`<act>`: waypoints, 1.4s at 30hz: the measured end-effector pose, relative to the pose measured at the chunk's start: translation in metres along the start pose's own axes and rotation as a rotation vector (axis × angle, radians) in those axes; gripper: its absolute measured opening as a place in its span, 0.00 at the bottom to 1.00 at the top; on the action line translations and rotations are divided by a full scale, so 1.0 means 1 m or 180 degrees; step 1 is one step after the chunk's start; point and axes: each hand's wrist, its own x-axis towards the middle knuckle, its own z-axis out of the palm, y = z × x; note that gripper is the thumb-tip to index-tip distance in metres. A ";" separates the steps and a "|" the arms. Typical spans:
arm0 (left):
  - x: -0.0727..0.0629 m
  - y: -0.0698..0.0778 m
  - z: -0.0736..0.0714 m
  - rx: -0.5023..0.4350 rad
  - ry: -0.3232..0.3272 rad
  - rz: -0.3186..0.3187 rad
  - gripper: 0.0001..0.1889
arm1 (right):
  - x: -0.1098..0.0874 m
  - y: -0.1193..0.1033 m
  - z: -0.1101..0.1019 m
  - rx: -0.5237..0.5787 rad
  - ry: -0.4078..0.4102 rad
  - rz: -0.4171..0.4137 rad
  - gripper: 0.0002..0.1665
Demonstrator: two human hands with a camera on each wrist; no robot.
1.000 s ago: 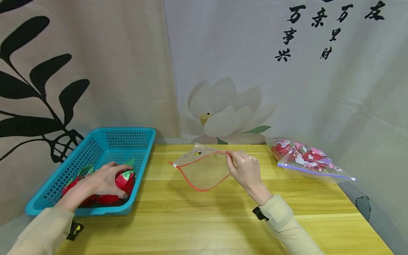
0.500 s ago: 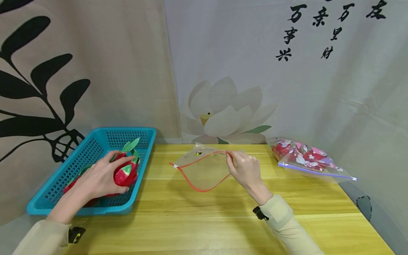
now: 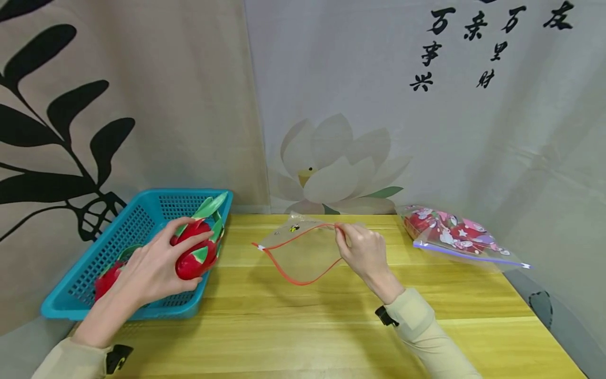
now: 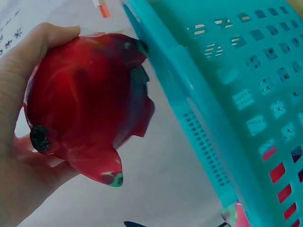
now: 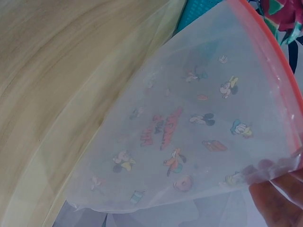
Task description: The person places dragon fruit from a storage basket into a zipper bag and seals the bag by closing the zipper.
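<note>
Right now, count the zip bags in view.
2: the red-edged bag, pinched by the right hand, and the purple-edged bag, on the table at far right.

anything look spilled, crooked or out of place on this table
The filled bag at back right looks out of place: its slider end appears to jut past the edge of the table. Nothing looks spilled or damaged; the left hand holds a red fruit, the right hand an open bag.
</note>
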 end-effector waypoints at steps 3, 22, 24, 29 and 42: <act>0.000 0.002 -0.001 -0.0005 0.0100 0.0065 0.51 | 0.000 0.000 0.000 -0.0004 -0.0013 0.0002 0.06; 0.005 0.045 0.006 -0.0100 0.0383 0.0805 0.49 | 0.001 -0.001 0.001 -0.0003 -0.0074 0.0031 0.07; 0.006 0.052 0.008 -0.0175 0.0401 0.0916 0.48 | 0.002 -0.001 0.001 0.0002 -0.0065 0.0024 0.07; 0.008 0.065 0.016 -0.0306 0.0370 0.1164 0.43 | 0.002 -0.002 0.001 0.0011 -0.0014 0.0008 0.07; 0.015 0.087 0.042 -0.0241 0.0352 0.1645 0.45 | 0.003 -0.004 0.001 0.0011 -0.0041 0.0073 0.07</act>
